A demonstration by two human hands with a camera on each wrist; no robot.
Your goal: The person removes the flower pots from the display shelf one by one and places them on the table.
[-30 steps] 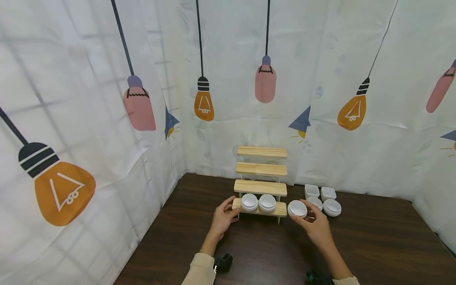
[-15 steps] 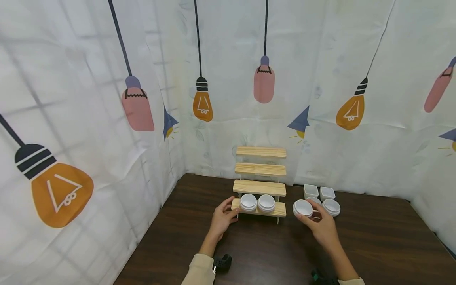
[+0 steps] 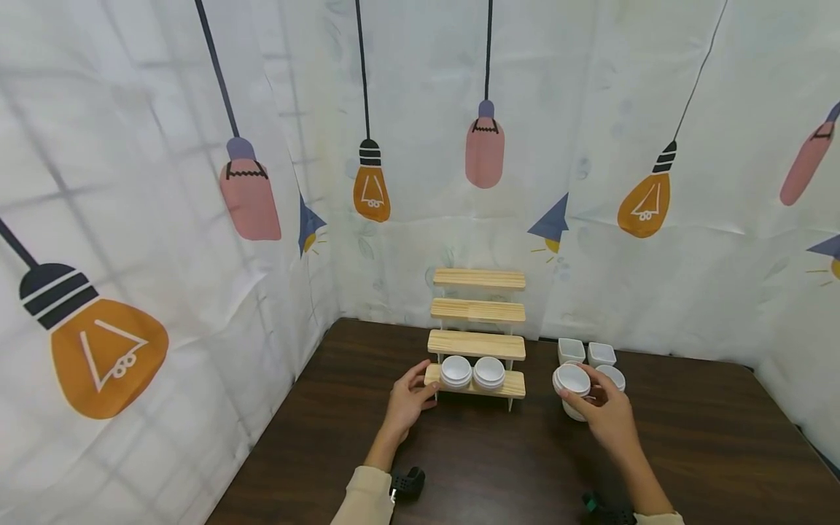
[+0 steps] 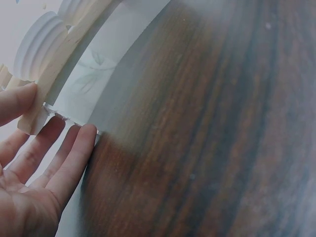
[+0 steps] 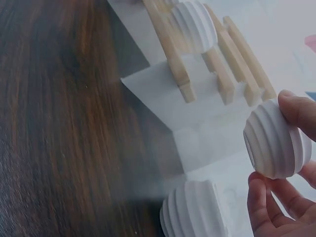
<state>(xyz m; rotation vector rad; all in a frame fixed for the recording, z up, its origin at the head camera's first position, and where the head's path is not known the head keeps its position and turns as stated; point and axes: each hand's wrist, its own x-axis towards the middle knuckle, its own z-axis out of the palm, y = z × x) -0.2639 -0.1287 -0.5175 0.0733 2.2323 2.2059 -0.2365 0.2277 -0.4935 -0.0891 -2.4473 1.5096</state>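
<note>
We see the right hand [image 3: 607,415] holding a small white ribbed bowl [image 3: 572,380] clear of the dark wooden worktop [image 3: 499,467], just right of the four-tier wooden stand [image 3: 477,343]. In the right wrist view the bowl [image 5: 275,145] sits between the thumb above and the curled fingers [image 5: 269,207] below, so that grip is closed round it. A second ribbed bowl [image 5: 193,213] stands on the worktop right under the held one, and from the head view we make out another round bowl [image 3: 613,377] and two square white dishes [image 3: 587,352] just behind the hand.

Our left hand [image 3: 407,402] rests at the left end of the stand's lowest tier. In the left wrist view the thumb [image 4: 17,101] lies on top of the slat end and the straight fingers [image 4: 69,158] reach beneath it, against the white upright; the grip is loose and flat, lying against the stand rather than clasping it. Two more white bowls [image 3: 472,372] sit side by side on that lowest tier, near the left hand. The three upper tiers are bare wood. Behind it all hangs a white curtain [image 3: 420,182] printed with lightbulbs
</note>
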